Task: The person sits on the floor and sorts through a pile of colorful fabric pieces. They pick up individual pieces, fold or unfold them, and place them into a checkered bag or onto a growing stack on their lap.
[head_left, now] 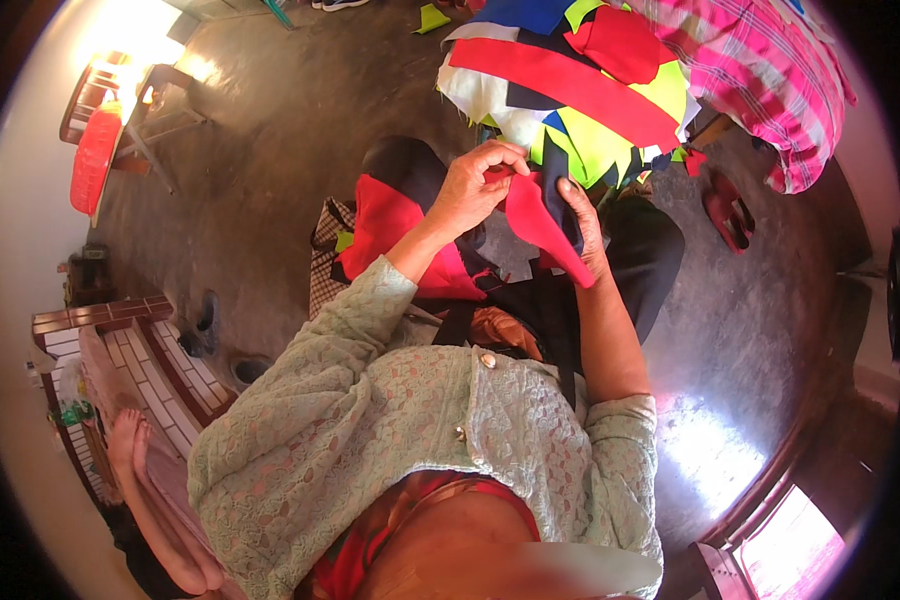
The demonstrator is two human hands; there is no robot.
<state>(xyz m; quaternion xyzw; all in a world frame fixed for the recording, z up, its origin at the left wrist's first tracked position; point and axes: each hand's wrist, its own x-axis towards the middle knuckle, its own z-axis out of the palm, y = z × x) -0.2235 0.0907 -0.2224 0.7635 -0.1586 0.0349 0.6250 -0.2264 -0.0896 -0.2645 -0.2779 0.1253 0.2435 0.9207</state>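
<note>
My left hand (478,182) pinches the upper edge of a red cloth piece (538,222), thumb and fingertips pressed together. My right hand (584,222) grips the same red piece from the other side, its thumb on a dark cloth strip (558,185) that lies against the red. Both hands are held close together above my lap. Over my left thigh lies a larger red cloth (382,228). Just beyond my hands is a heap of cloth scraps, with a long red strip (560,92), a yellow-green piece (582,150) and white cloth (470,85).
Pink plaid cloth (760,85) spreads at the far right, near a dark red shoe (730,212). A checked bag (328,250) is beside my left leg. At the left, another person's bare feet (128,438) rest by a slatted bench (155,360). A red plastic chair (94,160) stands farther off.
</note>
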